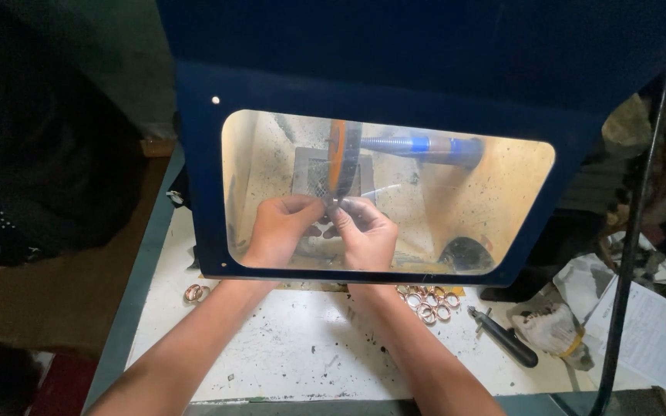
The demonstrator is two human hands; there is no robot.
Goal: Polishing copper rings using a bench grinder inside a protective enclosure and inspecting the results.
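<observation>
Both hands – left hand [280, 223] and right hand [364, 229] – pinch a small ring [334, 202] between narrowed fingertips against the polishing wheel [343, 158] just above them; the buffing step, I judge, calling next for a steady turn.

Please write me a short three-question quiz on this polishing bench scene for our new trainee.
1. True or false: both hands are behind the clear window of the blue guard.
2. Which lies nearer the pile of copper-coloured rings: A, the black-handled tool, or B, the paper sheets?
3. What do the left hand and right hand press a small piece against?

Key: 1 true. 2 A. 3 The polishing wheel.
</observation>
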